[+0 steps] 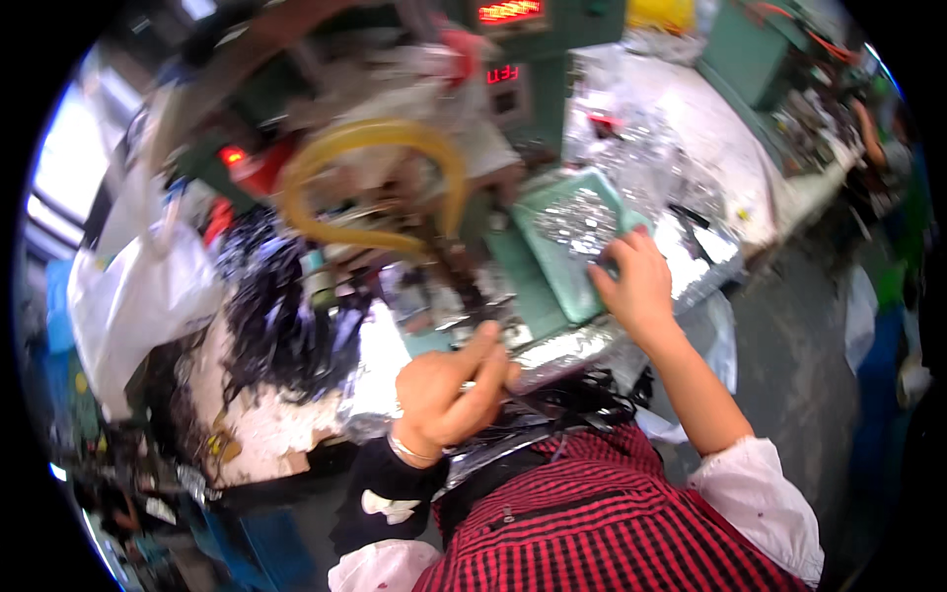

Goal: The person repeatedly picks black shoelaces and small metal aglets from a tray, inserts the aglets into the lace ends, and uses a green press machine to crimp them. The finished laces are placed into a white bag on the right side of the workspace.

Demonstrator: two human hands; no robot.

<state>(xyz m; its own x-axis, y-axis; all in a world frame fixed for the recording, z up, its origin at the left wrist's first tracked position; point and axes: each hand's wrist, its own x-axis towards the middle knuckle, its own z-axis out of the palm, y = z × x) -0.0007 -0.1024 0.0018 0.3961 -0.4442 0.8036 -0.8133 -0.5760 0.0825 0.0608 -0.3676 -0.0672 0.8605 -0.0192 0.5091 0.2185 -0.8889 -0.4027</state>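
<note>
My left hand (449, 400) is closed, its fingers drawn together beside the lower end of a dark metal machine head (464, 281). Whatever is between those fingertips is too small and blurred to name. Over the right side of a pale green tray (559, 278), my right hand (639, 284) has thumb and forefinger close together in a pinch. I cannot make out what they hold. Many small shiny metal pieces (577, 217) lie in the tray's far part. Its near part shows bare green bottom.
A yellow hose (296, 187) loops above the machine. Dark strips (286, 316) hang in a heap at the left, near a white plastic bag (138, 306). Green cabinets with red displays (508, 74) stand behind. Crumpled clear plastic (641, 138) lies beyond the tray. Silver wrapping (567, 360) covers the table's front edge.
</note>
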